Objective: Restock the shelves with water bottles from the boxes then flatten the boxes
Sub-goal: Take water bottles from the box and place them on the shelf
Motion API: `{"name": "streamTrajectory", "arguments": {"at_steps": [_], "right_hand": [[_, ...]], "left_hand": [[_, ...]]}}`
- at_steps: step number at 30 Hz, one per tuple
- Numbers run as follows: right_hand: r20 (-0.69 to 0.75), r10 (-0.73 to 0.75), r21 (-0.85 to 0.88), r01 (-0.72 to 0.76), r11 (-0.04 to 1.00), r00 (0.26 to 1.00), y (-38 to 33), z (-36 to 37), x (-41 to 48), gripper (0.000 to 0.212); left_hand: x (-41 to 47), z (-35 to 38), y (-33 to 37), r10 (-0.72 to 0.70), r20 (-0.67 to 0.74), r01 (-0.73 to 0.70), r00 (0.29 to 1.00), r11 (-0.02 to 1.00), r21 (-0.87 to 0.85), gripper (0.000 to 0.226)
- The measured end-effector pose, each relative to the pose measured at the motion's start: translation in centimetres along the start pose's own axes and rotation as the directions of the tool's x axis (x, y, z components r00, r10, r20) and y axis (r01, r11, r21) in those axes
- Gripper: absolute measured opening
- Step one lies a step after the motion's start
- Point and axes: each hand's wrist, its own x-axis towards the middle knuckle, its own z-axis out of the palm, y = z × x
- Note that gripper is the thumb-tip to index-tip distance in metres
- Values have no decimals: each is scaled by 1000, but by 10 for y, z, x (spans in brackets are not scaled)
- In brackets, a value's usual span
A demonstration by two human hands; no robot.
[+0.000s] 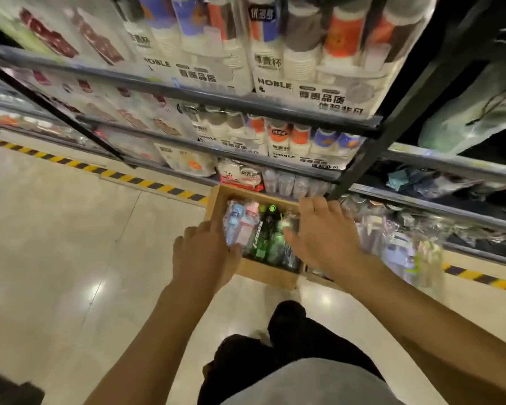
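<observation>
Reaching down from a crouch, a person works both hands at the open brown cardboard box (270,277) on the glossy beige tiled floor (70,244), right against the foot of the dark metal shop shelves (450,211), the caption writer reads out.

"And the stock?" asks the editor.

"Still in the box. The plastic-wrapped pink and blue water bottles (240,220) lie at its left, the green-and-black water bottles (268,232) beside them, packed tight. More wrapped bottles crowd the lowest shelf just to the right."

"The hands?"

"The right hand (324,232) hovers over the green bottles, its fingers (313,206) spread and released, holding nothing. The left hand (205,252) sits at the box's left wall, fingers (214,229) bent over the rim. Blur makes it impossible to tell whether they grasp the cardboard, the pink bottle, or nothing."

"What could go wrong?"

"Likely the wrap. Slick film gives a poor hold, so a bottle could slide out mid-lift and drop onto the tiles. Packed this close, one bottle pulled up may drag its neighbour. The box looks light and could skid if the left hand is not steadying it. And the crowded shelf bottles could topple if a new one is pushed in carelessly."
</observation>
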Motion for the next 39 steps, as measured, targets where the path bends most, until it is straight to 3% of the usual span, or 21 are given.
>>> {"name": "streamTrajectory", "arguments": {"at_steps": [2, 8, 16, 21, 28, 32, 39], "right_hand": [[51, 31, 12, -32, 999, 998, -10, 19, 23, 72], [176, 132, 48, -142, 989, 976, -41, 94, 100, 73], [340, 249, 103, -299, 949, 907, -67, 251, 208, 76], [380, 343, 204, -440, 874, 859, -72, 357, 289, 82], [422, 467, 403, -622, 671, 777, -59, 490, 362, 105], [469, 499, 449, -683, 576, 729, -52, 542, 383, 117], [378, 573, 469, -684, 558, 727, -51, 580, 398, 126]], "left_hand": [[27, 16, -15, 16, 88, -14, 996, 1000, -27, 48], [115, 83, -49, 16, 227, -9, 974, 1000, -30, 48], [226, 231, -83, 99, 410, -96, 907, 995, -27, 39], [314, 348, -88, 47, 540, 8, 840, 995, -99, 61], [390, 485, -103, -88, 494, 293, 865, 888, -354, 98], [409, 533, -102, -95, 462, 325, 882, 831, -451, 93], [421, 577, -107, -83, 425, 337, 901, 750, -569, 72]]}}
